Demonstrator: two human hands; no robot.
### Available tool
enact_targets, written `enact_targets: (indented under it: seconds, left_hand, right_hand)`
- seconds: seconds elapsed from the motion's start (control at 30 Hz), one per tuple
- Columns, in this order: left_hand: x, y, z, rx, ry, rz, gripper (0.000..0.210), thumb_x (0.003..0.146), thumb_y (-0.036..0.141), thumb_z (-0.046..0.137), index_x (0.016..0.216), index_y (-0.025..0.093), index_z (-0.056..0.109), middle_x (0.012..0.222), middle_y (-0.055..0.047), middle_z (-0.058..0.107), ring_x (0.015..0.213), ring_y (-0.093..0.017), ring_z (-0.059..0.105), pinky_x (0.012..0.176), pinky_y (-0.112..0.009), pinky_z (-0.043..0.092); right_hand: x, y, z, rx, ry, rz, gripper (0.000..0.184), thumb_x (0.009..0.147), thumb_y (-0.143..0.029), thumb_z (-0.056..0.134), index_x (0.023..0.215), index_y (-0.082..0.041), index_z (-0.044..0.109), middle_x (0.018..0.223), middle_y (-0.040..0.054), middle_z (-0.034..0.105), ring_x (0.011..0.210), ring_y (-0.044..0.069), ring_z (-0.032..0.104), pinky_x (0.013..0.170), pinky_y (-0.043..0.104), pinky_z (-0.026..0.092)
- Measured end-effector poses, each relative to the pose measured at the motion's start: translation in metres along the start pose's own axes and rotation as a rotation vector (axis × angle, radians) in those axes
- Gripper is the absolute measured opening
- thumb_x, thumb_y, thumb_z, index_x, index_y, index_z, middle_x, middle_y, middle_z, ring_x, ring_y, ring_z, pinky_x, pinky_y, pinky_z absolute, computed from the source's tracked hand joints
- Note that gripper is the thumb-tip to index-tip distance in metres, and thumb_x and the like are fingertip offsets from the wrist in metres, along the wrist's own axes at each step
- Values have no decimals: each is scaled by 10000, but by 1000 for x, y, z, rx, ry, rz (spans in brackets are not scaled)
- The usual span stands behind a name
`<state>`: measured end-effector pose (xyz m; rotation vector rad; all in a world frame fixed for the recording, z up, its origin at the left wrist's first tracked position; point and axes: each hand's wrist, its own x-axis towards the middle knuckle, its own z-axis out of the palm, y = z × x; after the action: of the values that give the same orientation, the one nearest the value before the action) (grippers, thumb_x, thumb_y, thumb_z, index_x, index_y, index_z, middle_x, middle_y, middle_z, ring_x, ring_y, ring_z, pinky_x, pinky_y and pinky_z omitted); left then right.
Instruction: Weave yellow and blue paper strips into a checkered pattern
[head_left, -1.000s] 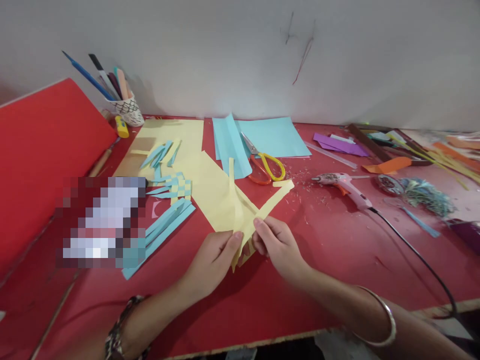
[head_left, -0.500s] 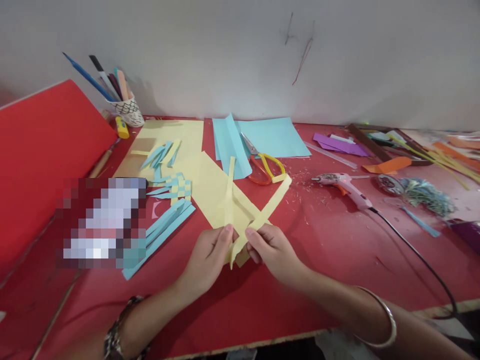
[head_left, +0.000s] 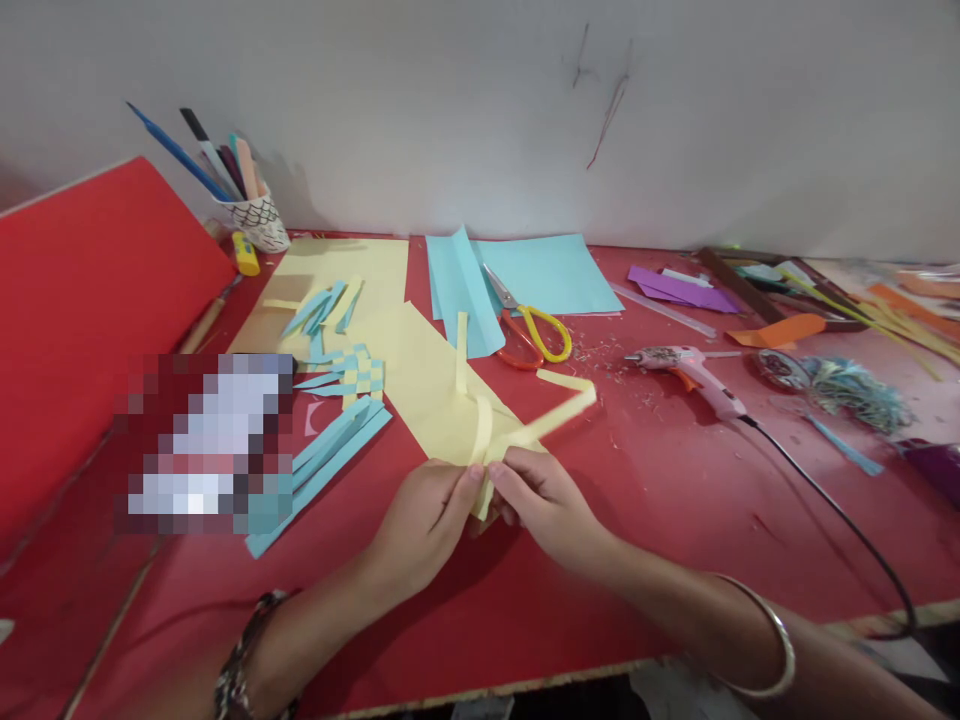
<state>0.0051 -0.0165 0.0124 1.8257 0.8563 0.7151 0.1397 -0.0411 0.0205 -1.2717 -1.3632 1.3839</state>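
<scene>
Pinched between both my hands is a yellow paper strip (head_left: pixel 562 412), its long end bent and reaching out to the right. My left hand (head_left: pixel 431 520) grips it with thumb and fingertips, near a curled piece of strip (head_left: pixel 481 428). Close beside it, my right hand (head_left: pixel 546 505) is closed on the same paper, thumb on top. The parts under the fingers are hidden. Beneath and beyond the hands lies a yellow paper sheet (head_left: pixel 427 375). Another yellow strip (head_left: pixel 462 355) stretches away over that sheet.
Scissors (head_left: pixel 525 325) rest on blue paper (head_left: pixel 555 275). To the right lies a pink glue gun (head_left: pixel 694 375) with a cord. Left are a woven paper piece (head_left: pixel 360 372), blue strips (head_left: pixel 322 470), a blurred-out phone (head_left: pixel 217 435) and a pen cup (head_left: pixel 259 222).
Both hands have drawn closer together. The yellow strip has curled near my left fingers, and its long right end has swung lower and farther right.
</scene>
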Motion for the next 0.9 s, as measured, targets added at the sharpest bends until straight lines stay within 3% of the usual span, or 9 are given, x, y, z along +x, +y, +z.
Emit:
enact_targets:
  seconds: [0.17, 0.43, 0.67, 0.77, 0.9]
  left_hand:
    - [-2, -2, 2, -33, 68, 8, 443, 891, 282, 272, 502, 184, 460, 463, 32, 520, 444, -93, 475, 497, -203, 371]
    - [5, 6, -9, -170, 243, -224, 432, 859, 406, 297, 514, 195, 449, 407, 45, 423, 401, -100, 429, 434, -210, 371]
    - [6, 1, -13, -287, 209, -232, 415, 867, 366, 270, 559, 187, 484, 458, 36, 426, 428, -94, 420, 436, -209, 370]
    - [6, -2, -13, -343, 212, -206, 389, 861, 325, 240, 634, 182, 522, 503, 27, 442, 447, -101, 419, 417, -213, 358]
    - [5, -1, -13, -290, 190, -133, 400, 865, 341, 262, 687, 168, 574, 531, 22, 439, 456, -102, 409, 421, -218, 363]
  right_hand:
    - [0, -1, -1, -49, 16, -25, 312, 797, -319, 384, 511, -194, 370, 431, -60, 360, 407, 62, 416, 431, 189, 363]
    - [0, -2, -4, -90, 112, 39, 317, 769, -328, 371, 483, -190, 360, 400, -59, 347, 378, 47, 309, 396, 189, 289]
    - [3, -4, -7, -83, 125, 57, 316, 752, -350, 373, 480, -191, 348, 419, -56, 352, 390, 46, 316, 394, 188, 267]
    - [4, -5, -13, -111, 44, 82, 288, 750, -340, 395, 505, -191, 359, 431, -60, 366, 392, 46, 332, 395, 184, 275]
    - [7, -9, -33, -284, -245, 166, 313, 770, -331, 426, 496, -183, 390, 409, -57, 389, 363, 45, 338, 376, 184, 259]
